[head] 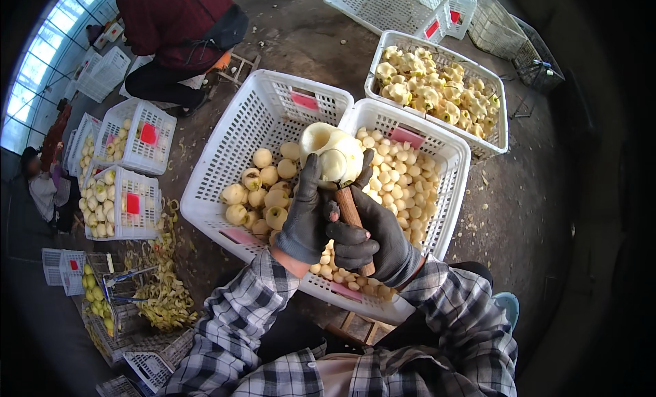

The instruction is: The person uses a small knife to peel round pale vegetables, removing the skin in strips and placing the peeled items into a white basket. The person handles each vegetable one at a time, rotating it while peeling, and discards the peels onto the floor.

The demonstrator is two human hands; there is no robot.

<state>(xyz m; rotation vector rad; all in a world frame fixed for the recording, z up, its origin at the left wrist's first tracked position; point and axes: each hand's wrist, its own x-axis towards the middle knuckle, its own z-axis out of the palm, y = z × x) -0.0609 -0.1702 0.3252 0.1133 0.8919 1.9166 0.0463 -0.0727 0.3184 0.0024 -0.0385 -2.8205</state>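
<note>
My gloved left hand [305,212] holds a peeled, pale fruit [328,146] with round hollows scooped in it. My gloved right hand [371,233] grips the wooden handle [349,207] of a small tool, its metal end at the fruit's underside; the fingertips of that glove are worn through. A rounded piece of flesh [333,165] shows at the front of the fruit. Under my hands, a white plastic crate [215,166] holds whole peeled fruits [277,199]. Beside it, another white crate [456,192] holds many pale, rounded fruit pieces [402,179].
A crate [501,115] of scooped-out fruit remains stands at upper right, empty crates [384,10] behind it. At left are crates [120,202] of peeled fruit and a heap of peelings [164,294]. A co-worker [174,33] sits at upper left, another person [43,192] farther left.
</note>
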